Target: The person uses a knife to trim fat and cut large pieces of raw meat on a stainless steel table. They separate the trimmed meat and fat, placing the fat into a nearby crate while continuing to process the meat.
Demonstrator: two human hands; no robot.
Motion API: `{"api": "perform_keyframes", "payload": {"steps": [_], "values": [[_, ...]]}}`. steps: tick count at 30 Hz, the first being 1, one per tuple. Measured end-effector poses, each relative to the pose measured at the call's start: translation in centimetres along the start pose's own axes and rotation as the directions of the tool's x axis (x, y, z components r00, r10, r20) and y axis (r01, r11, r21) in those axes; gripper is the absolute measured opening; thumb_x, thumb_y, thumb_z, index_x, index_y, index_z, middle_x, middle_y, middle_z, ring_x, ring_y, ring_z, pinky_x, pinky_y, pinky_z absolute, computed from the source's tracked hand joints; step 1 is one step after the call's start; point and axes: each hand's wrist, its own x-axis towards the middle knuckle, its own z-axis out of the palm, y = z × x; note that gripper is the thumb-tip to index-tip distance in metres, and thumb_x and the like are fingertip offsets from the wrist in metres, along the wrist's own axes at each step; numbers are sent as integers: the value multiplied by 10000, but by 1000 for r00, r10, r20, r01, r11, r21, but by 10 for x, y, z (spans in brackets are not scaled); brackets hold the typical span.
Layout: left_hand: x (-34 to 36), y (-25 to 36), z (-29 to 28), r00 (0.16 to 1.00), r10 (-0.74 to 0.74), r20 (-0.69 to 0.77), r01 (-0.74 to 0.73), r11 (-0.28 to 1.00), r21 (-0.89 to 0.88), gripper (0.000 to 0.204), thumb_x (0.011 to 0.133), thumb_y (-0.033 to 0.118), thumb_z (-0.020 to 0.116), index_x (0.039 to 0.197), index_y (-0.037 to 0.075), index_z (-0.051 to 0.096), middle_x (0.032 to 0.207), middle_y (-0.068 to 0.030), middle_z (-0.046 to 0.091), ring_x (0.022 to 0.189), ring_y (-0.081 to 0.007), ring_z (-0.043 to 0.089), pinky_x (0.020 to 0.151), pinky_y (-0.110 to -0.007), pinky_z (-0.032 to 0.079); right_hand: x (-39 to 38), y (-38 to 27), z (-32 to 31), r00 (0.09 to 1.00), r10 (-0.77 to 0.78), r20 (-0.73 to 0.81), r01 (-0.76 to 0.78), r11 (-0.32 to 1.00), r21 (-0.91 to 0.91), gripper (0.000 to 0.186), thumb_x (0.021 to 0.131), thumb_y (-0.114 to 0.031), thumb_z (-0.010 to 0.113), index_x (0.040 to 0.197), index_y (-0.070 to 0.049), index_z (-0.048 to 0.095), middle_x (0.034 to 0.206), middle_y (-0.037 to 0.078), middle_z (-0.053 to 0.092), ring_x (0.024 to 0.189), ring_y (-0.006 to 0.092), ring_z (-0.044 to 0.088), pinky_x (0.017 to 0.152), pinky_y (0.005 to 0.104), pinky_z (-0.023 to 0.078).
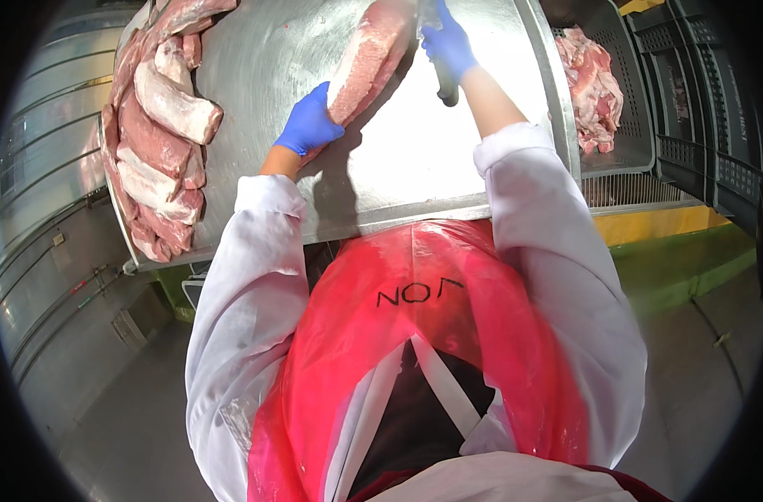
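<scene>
Left hand (pixel 309 123) grip pressed on meat slab (pixel 366 60), right hand (pixel 448 46) grip clenching knife (pixel 442 79); steel table (pixel 415 159)

Brushed, faintly glossy metal table (pixel 415 159); shiny translucent red plastic apron (pixel 448 335).

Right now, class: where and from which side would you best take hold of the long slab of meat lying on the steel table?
Probably at its near end, from the person's left. The slab of meat lies lengthwise away from the body; the left hand already cups that end, while the right hand holds a knife at the far right side.
</scene>
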Motion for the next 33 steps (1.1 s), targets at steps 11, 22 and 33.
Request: {"api": "perform_keyframes", "payload": {"steps": [11, 22, 33], "values": [[-9, -6, 11, 994, 113, -4, -113, 992, 54, 769, 636, 128, 758, 1360, 64, 509, 1225, -228, 627, 1147, -423, 595, 979, -435, 486, -46, 15, 0, 969, 8, 246, -71, 966, 250, 736, 936, -85, 582, 1594, -133, 255, 823, 45, 601, 588, 92, 544, 507, 247, 472], [-12, -7, 18, 979, 200, 42, -204, 945, 257, 753, 649, 137, 753, 1330, -5, 463, 1203, -237, 585, 1064, -430, 586, 925, -473, 508, -60, -12, -1, 968, 60, 244, -129, 952, 279, 737, 931, -76, 600, 1588, -112, 269, 842, 24, 617, 624, 86, 561, 535, 239, 481], [-7, 1, 22, 974, 224, 20, -217, 912, 347, 710, 673, 105, 723, 1318, -5, 448, 1141, -227, 591, 1000, -416, 600, 848, -505, 512, -98, 8, 17, 987, -54, 151, 31, 988, 151, 740, 972, -92, 547, 1611, -156, 180, 756, 47, 588, 515, 88, 510, 477, 238, 457]]}}
